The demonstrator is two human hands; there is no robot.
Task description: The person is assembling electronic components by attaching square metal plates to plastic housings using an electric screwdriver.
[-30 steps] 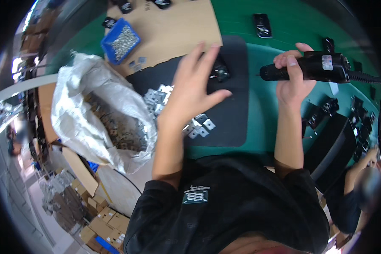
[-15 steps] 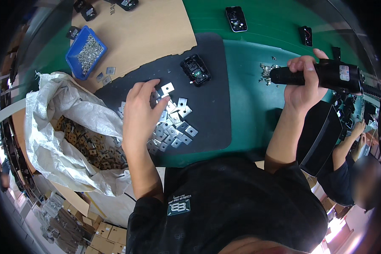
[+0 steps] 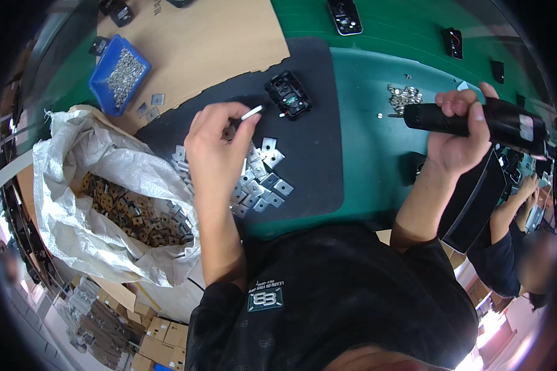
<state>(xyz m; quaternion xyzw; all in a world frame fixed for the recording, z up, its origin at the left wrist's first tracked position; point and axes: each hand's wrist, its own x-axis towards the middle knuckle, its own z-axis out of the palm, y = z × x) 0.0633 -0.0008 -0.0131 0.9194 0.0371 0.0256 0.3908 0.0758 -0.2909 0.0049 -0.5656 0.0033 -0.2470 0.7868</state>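
Note:
Between the thumb and fingers of my left hand (image 3: pixel 215 145) is a square metal plate (image 3: pixel 252 113), seen nearly edge-on. It is held above a pile of similar plates with holes (image 3: pixel 260 180) on the dark mat (image 3: pixel 319 167). Just right of the held plate, an open black plastic housing (image 3: pixel 289 94) with a small green board inside lies on the mat. My right hand (image 3: pixel 458 145) grips a black electric screwdriver (image 3: pixel 507 123) held roughly level. Its bit points left, close to a small heap of screws (image 3: pixel 405 96) on the green table.
A white woven sack (image 3: pixel 62 204) full of metal plates stands at the left. Behind it, a blue bin (image 3: pixel 98 91) of screws sits by a cardboard sheet (image 3: pixel 223 43). More black housings (image 3: pixel 345 17) lie at the far side. A co-worker (image 3: pixel 504 247) is at the right.
My left hand has lifted a plate from the pile and moved it up and right toward the housing. My right hand has shifted slightly right and down with the screwdriver.

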